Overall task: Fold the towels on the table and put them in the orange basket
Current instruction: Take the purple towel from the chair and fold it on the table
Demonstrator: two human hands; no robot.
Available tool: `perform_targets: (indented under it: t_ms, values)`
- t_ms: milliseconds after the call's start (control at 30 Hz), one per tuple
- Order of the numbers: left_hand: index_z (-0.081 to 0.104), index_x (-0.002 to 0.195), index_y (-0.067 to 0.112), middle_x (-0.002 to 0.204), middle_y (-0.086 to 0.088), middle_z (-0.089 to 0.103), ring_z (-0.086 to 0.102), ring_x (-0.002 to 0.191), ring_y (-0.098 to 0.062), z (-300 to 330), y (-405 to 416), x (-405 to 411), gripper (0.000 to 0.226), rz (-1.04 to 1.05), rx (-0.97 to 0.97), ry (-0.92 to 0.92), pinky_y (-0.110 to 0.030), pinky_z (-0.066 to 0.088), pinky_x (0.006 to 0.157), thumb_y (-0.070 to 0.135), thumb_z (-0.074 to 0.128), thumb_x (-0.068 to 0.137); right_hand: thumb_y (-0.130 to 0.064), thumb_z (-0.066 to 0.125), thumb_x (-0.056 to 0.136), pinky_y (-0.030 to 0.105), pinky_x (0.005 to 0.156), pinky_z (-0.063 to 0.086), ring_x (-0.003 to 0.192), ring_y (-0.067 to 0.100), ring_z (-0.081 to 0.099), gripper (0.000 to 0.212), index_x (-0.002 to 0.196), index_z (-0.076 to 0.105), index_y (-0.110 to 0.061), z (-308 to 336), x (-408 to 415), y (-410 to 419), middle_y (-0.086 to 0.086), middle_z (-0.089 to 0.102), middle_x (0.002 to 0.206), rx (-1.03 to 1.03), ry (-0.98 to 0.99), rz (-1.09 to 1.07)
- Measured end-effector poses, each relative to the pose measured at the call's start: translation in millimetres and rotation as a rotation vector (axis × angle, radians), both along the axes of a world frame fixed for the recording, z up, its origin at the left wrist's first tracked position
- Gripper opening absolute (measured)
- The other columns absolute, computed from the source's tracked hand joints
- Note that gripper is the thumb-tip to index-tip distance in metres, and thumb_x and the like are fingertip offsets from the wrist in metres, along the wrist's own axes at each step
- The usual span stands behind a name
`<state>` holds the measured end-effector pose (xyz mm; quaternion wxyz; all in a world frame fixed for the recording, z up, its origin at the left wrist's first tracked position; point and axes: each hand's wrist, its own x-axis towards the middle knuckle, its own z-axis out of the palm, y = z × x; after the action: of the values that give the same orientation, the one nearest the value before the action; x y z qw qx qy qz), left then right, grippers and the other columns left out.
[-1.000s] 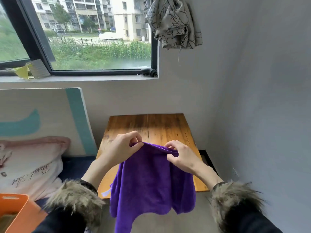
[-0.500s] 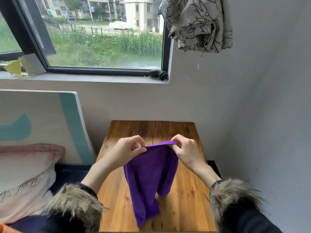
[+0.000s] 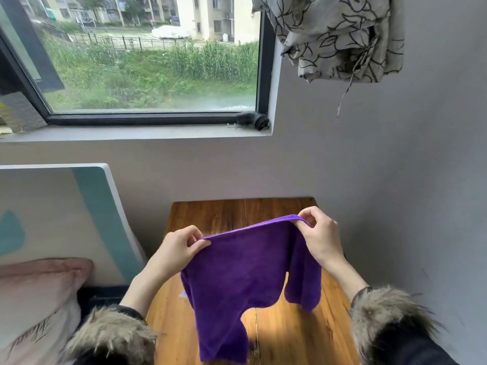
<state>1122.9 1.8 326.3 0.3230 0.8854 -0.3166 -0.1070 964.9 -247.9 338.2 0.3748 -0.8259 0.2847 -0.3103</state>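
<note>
Purple towel (image 3: 245,280) hangs above the wooden table (image 3: 210,214), stretched between two hands. Left hand (image 3: 179,248) pinches one end of its top edge and right hand (image 3: 317,237) pinches the other end, a little higher — both closed on the cloth. The lower part hangs uneven, one corner longer. To fold well, I think the hands should level the top edge, lay the towel flat on the table, then bring the corners together. No orange basket is in view.
</note>
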Motion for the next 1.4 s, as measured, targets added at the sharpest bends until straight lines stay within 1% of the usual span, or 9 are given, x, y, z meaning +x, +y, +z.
perform_targets:
  t_ms: [100,200,400,500,700,800,1033,1233,1400]
  values:
    - [0.062,0.070,0.025,0.062,0.009,0.059,0.055,0.061,-0.010,-5,3,8,0.022,0.050,0.024,-0.009,-0.023,0.041,0.054,0.040,0.063,0.085,-0.024,0.071,0.080,0.013,0.054,0.035,0.056,0.006,0.048,0.018,0.068,0.057,-0.023,-2,6,-13,-0.009,0.049,0.055,0.018,0.030,-0.071]
    - [0.061,0.074,0.027,0.062,0.014,0.057,0.051,0.060,-0.004,-6,8,11,0.014,0.040,0.018,-0.013,-0.013,0.036,0.055,0.029,0.064,0.087,-0.025,0.069,0.083,0.025,0.058,0.033,0.058,0.011,0.047,0.013,0.073,0.063,-0.019,-4,8,-24,-0.009,0.049,0.055,0.037,0.077,-0.090]
    - [0.061,0.074,0.031,0.074,0.010,0.064,0.057,0.068,-0.005,-1,6,11,0.015,0.047,0.033,0.037,-0.013,0.039,0.059,0.025,0.065,0.087,-0.016,0.062,0.087,0.024,0.075,0.039,0.085,0.016,0.057,0.012,0.091,0.072,-0.013,-7,-1,-38,0.000,0.065,0.086,0.113,0.250,-0.001]
    - [0.063,0.073,0.032,0.076,0.008,0.068,0.061,0.072,-0.007,2,6,10,0.013,0.000,0.078,0.127,-0.016,0.042,0.059,0.030,0.064,0.086,-0.022,0.068,0.082,0.024,0.071,0.039,0.083,0.020,0.061,0.008,0.078,0.073,-0.016,-5,-9,-46,0.001,0.068,0.077,0.130,0.355,-0.002]
    - [0.062,0.063,0.034,0.053,0.011,0.062,0.053,0.051,0.003,5,-1,17,0.021,-0.047,0.047,0.118,-0.009,0.038,0.051,0.026,0.066,0.082,-0.039,0.072,0.075,0.027,0.073,0.045,0.085,0.021,0.062,0.025,0.055,0.063,-0.027,-1,-14,-63,-0.006,0.066,0.069,0.075,0.549,-0.027]
    - [0.058,0.064,0.037,0.051,0.011,0.055,0.050,0.050,-0.001,-1,-9,28,0.021,-0.067,0.123,0.086,-0.018,0.040,0.056,0.028,0.064,0.082,-0.049,0.071,0.073,0.027,0.069,0.043,0.086,0.021,0.060,0.030,0.054,0.062,-0.027,-5,-5,-65,-0.007,0.065,0.072,0.056,0.650,-0.052]
    - [0.062,0.094,0.031,0.085,0.009,0.065,0.057,0.082,-0.015,-58,-40,62,0.014,-0.011,0.309,-0.161,-0.029,0.043,0.069,0.043,0.055,0.089,-0.039,0.063,0.084,0.029,0.075,0.042,0.099,0.031,0.060,0.016,0.084,0.068,-0.024,-51,37,-80,0.007,0.069,0.100,-0.009,0.742,-0.058]
    - [0.066,0.097,0.023,0.090,0.006,0.069,0.060,0.093,-0.020,-122,-80,102,0.014,0.036,0.328,-0.119,-0.030,0.043,0.071,0.031,0.057,0.090,-0.026,0.054,0.091,0.034,0.084,0.042,0.101,0.033,0.060,0.017,0.095,0.068,-0.018,-126,87,-118,0.012,0.069,0.103,-0.070,0.755,-0.008]
    - [0.064,0.110,0.012,0.104,-0.012,0.061,0.055,0.100,-0.033,-176,-115,124,0.023,0.128,0.253,-0.112,-0.046,0.045,0.087,0.010,0.055,0.089,-0.022,0.049,0.094,0.039,0.093,0.034,0.114,0.030,0.050,0.026,0.114,0.063,-0.017,-186,128,-138,0.009,0.061,0.118,-0.182,0.727,0.014]
